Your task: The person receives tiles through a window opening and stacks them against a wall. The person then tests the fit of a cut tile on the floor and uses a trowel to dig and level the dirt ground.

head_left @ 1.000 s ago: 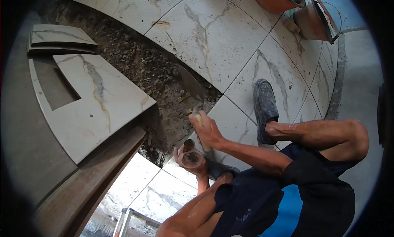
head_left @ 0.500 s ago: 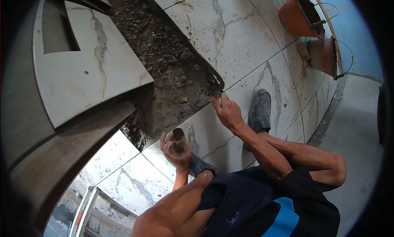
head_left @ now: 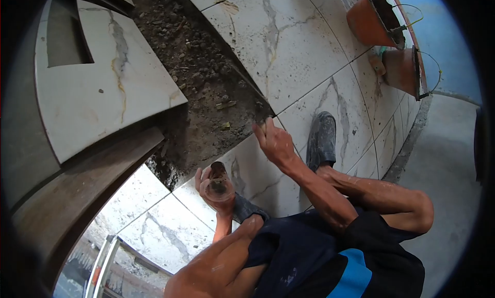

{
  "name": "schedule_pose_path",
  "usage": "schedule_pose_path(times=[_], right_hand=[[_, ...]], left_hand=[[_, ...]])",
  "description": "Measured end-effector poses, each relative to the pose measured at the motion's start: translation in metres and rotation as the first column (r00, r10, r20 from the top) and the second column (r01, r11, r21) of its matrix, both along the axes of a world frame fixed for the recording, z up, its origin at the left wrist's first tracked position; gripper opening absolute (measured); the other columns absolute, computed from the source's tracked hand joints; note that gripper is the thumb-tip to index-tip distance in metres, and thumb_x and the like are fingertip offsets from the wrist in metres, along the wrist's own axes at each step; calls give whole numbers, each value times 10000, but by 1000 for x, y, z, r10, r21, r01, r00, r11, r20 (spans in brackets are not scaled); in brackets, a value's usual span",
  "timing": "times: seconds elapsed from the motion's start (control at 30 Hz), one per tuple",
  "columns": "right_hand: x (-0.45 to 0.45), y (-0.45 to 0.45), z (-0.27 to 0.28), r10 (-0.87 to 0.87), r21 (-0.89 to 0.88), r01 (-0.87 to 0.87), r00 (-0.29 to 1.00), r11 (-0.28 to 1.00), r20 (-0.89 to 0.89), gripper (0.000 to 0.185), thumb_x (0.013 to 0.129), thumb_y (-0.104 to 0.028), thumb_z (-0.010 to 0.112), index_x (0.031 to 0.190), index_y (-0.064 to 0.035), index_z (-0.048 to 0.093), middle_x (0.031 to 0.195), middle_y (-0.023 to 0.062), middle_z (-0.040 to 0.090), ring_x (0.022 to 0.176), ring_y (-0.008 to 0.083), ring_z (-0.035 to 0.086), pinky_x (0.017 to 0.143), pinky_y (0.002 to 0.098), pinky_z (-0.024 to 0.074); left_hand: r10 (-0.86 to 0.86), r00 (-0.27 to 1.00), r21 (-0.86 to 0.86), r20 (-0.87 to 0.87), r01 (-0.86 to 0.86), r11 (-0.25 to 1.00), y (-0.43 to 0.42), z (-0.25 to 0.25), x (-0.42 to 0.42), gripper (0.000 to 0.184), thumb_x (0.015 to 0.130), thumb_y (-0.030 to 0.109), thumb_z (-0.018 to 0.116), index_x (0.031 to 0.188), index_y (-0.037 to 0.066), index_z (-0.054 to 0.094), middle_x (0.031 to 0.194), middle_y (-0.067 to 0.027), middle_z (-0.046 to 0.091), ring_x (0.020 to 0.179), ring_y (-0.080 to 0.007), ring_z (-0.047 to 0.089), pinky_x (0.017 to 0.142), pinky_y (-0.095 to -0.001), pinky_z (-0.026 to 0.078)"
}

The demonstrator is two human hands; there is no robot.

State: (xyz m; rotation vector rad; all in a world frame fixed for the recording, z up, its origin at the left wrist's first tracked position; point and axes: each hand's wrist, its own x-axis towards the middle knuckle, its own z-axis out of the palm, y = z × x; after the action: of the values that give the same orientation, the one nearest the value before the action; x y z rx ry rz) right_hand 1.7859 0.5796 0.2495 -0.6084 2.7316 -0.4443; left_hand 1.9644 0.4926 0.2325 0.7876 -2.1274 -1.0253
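Observation:
My left hand (head_left: 223, 204) is wrapped round a small clear cup (head_left: 215, 188) with dark residue inside, above the tile near the soil edge. My right hand (head_left: 277, 145) is closed on the handle of a trowel, beside the corner where the soil strip (head_left: 211, 102) meets the tiles. The trowel's blade is hard to make out against the dark soil. Marbled white floor tiles (head_left: 301, 66) border the strip. On its left side lies a loose marbled tile (head_left: 139, 76) with a rectangular cutout.
Two orange buckets (head_left: 367, 27) (head_left: 401, 71) stand at the upper right. A wooden board (head_left: 103, 179) lies at the left, with a metal-framed object (head_left: 103, 262) below it. My shoes (head_left: 323, 138) rest on the tiles.
The view has shifted, so the buckets show more fully. My right hand has moved toward the tile corner, and the trowel blade, plain before, is now barely visible. The cup remains in my left hand.

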Motion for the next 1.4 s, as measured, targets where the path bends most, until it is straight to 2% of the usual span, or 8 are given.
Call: schedule_pose_path(times=[0.07, 0.37, 0.47, 0.53, 0.67, 0.8, 1.23, 1.4], right_hand=[[7, 1, 1, 43, -171, -66, 990, 983, -136, 359, 846, -352, 471, 752, -9, 427, 491, 199, 510, 484, 368, 541, 403, 433, 425], [5, 14, -3, 33, -121, -27, 998, 992, 51, 366, 841, -354, 483, 791, 5, 431, 525, 199, 530, 485, 384, 535, 414, 465, 420], [-12, 23, -1, 224, 9, -224, 974, 974, -31, 354, 837, -344, 495, 841, 7, 448, 549, 210, 527, 519, 384, 536, 433, 456, 410], [-22, 21, 22, -1, -124, 40, 955, 991, 298, 306, 826, -305, 525, 880, -11, 462, 567, 205, 518, 545, 372, 536, 456, 429, 400], [-38, 20, 52, 188, -271, -147, 974, 951, 129, 267, 793, -252, 576, 846, -23, 451, 606, 199, 528, 552, 363, 535, 481, 412, 396], [-31, 46, 28, 210, 59, -231, 946, 971, 248, 297, 816, -294, 528, 817, -20, 414, 616, 211, 541, 575, 391, 536, 501, 447, 411], [-37, 67, 10, 371, 172, -416, 896, 893, 245, 303, 811, -300, 523, 853, -26, 400, 613, 204, 552, 586, 397, 545, 522, 457, 436], [-78, 42, 85, 490, 45, -503, 855, 863, 169, 342, 800, -284, 554, 1025, -47, 456, 732, 174, 578, 667, 335, 579, 586, 399, 457]], left_hand=[[-2, 1000, 8, 13, 2, 1000, 2, 1, 7, 585, 661, -55, 603, 1123, 98, 279, 1145, -98, 439, 1157, -340, 350, 934, -412, 347], [9, 999, 4, 38, -9, 1000, 0, 0, 5, 562, 659, -56, 602, 1101, 93, 288, 1145, -110, 431, 1165, -335, 341, 929, -409, 356], [14, 1000, 25, 7, -14, 1000, -1, -3, 0, 568, 657, -63, 600, 1104, 94, 286, 1135, -120, 432, 1158, -342, 347, 915, -405, 371], [7, 1000, 6, -1, -7, 1000, 0, 0, 2, 574, 658, -68, 601, 1107, 96, 283, 1129, -126, 433, 1146, -352, 356, 904, -406, 381], [-3, 1000, 29, -6, 3, 1000, -2, -2, 5, 569, 671, -64, 605, 1107, 99, 277, 1129, -133, 430, 1136, -351, 365, 894, -411, 397], [-20, 1000, 8, 16, 20, 1000, -3, -4, 6, 574, 672, -62, 605, 1111, 98, 271, 1134, -135, 423, 1139, -347, 364, 890, -411, 406], [-42, 999, 46, -11, 42, 998, -3, -4, 9, 591, 668, -96, 589, 1121, 95, 260, 1177, -184, 355, 1150, -338, 356, 845, -378, 460], [78, 992, 124, -95, -66, 990, 3, -15, 7, 532, 666, 62, 651, 1063, 101, 299, 1097, -159, 478, 1128, -347, 396, 905, -434, 362]])
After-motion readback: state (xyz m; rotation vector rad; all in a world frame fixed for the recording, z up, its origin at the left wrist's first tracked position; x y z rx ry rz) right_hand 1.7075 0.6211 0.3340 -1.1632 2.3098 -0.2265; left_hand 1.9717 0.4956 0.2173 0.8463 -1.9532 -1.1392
